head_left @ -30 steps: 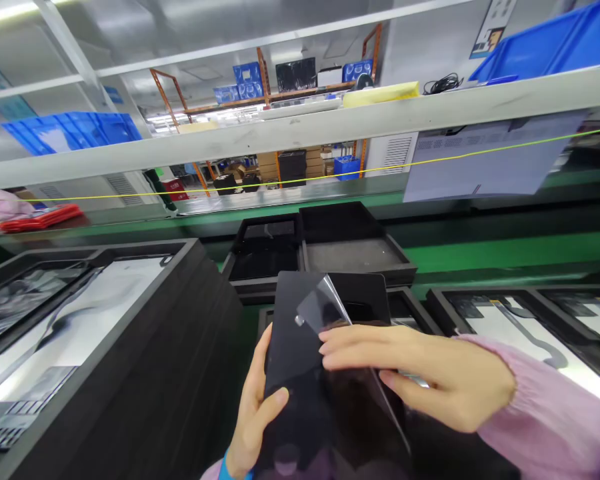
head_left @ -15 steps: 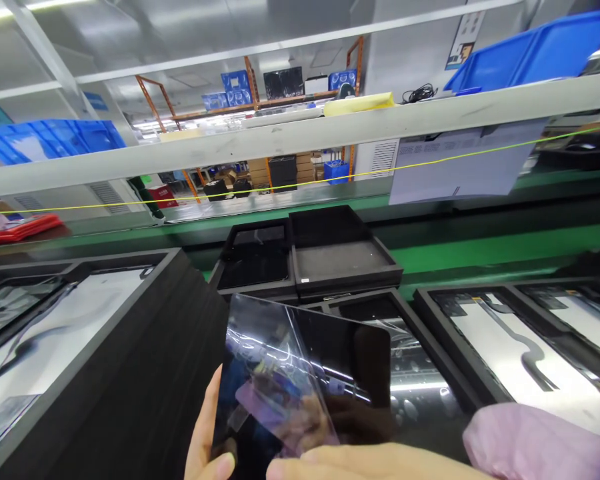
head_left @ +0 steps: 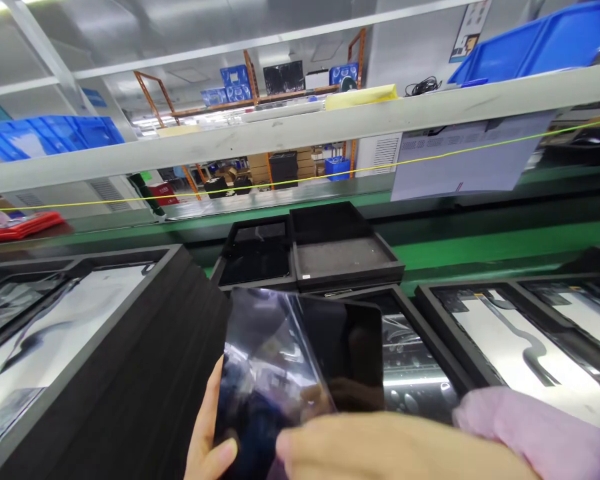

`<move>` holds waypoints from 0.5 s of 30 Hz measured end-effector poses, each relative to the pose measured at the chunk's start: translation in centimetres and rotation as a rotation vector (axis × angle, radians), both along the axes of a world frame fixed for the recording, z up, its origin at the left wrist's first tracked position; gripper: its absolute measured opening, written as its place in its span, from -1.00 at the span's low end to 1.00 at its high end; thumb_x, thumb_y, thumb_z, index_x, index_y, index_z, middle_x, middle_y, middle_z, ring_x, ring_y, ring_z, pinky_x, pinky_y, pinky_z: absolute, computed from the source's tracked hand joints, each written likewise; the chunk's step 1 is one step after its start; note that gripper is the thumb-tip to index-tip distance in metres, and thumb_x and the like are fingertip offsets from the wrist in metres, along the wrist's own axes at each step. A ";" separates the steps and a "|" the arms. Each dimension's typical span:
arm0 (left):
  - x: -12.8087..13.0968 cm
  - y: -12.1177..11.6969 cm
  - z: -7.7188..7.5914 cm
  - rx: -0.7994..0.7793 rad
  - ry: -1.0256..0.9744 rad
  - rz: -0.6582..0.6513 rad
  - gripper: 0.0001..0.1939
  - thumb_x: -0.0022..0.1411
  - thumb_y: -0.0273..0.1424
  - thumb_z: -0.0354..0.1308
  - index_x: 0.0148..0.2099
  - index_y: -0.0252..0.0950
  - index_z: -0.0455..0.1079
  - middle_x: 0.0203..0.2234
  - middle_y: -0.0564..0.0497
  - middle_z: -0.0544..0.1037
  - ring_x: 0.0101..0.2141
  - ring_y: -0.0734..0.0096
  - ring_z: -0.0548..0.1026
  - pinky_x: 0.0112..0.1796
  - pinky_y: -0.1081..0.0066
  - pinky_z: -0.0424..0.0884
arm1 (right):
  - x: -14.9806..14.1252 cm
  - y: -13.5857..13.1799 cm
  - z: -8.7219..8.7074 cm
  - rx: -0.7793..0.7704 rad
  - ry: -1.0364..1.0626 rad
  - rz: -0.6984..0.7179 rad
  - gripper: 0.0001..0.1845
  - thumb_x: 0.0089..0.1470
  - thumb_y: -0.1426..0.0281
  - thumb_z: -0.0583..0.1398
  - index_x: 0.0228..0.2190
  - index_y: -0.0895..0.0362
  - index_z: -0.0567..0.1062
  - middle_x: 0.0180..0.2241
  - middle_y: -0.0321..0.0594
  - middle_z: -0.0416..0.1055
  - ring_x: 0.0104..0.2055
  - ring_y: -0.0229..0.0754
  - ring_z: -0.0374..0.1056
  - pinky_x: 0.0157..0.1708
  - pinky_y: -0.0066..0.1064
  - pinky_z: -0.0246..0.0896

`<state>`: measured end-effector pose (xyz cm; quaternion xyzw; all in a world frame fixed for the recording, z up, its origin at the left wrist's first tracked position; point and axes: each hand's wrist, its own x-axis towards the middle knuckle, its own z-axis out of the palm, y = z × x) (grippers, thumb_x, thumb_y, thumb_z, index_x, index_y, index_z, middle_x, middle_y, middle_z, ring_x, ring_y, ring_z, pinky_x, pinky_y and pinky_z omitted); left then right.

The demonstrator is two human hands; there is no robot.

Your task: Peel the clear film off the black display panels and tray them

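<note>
A glossy black tablet screen (head_left: 353, 343) is tilted up in front of me at the bottom centre. My left hand (head_left: 210, 433) grips its left edge, thumb on the front and fingers behind. A clear film (head_left: 260, 340) seems to cover the screen's left part; its edge runs as a slanting line down towards my right hand. My right hand (head_left: 380, 447), in a pink sleeve (head_left: 535, 427), is across the lower front of the screen. Its fingers are closed together and blurred, and what they may hold is hidden.
Stacked black foam trays (head_left: 145, 320) with screen panels rise at the left. More trays hold panels (head_left: 510, 340) at the right and a dark screen (head_left: 255, 260) behind. A yellow cord (head_left: 290, 181) crosses below a shelf rail (head_left: 220, 143) bearing blue bins (head_left: 50, 137).
My right hand has moved slightly up over the screen and is more blurred. The screen has shifted a little up and left, and my left hand keeps its grip.
</note>
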<state>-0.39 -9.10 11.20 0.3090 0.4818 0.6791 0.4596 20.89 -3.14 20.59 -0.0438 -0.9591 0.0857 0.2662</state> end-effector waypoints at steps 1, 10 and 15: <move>0.2 0.6 0.4 0.014 -0.016 -0.009 -0.43 -0.04 -0.25 0.29 0.08 0.04 0.41 0.10 0.24 0.45 0.25 0.21 0.13 0.17 0.42 0.20 | 0.2 0.4 0.5 0.028 0.029 0.004 -0.71 0.29 0.49 -0.02 -0.25 0.15 0.50 -0.06 -0.21 0.43 0.13 -0.28 0.21 0.18 -0.56 0.09; 1.1 4.6 1.5 0.099 0.167 0.114 -0.62 0.25 -0.31 0.10 0.11 -0.09 0.39 0.19 0.22 0.33 0.27 0.31 0.09 0.27 0.39 -0.10 | -1.8 6.2 -0.5 -0.197 0.618 -0.417 -0.71 0.04 0.53 0.18 -0.64 0.12 0.26 -0.01 -0.16 0.38 0.24 0.07 0.01 0.18 0.09 -0.04; 1.5 4.7 1.8 0.163 0.188 0.067 -0.62 0.23 -0.34 0.12 0.11 -0.11 0.40 0.15 0.19 0.39 0.25 0.25 0.16 0.26 0.39 -0.01 | -2.1 5.3 0.5 -0.311 0.662 -0.436 -0.71 0.01 0.55 0.19 -0.65 0.11 0.26 -0.12 -0.25 0.45 0.13 -0.01 0.15 0.11 -0.06 0.07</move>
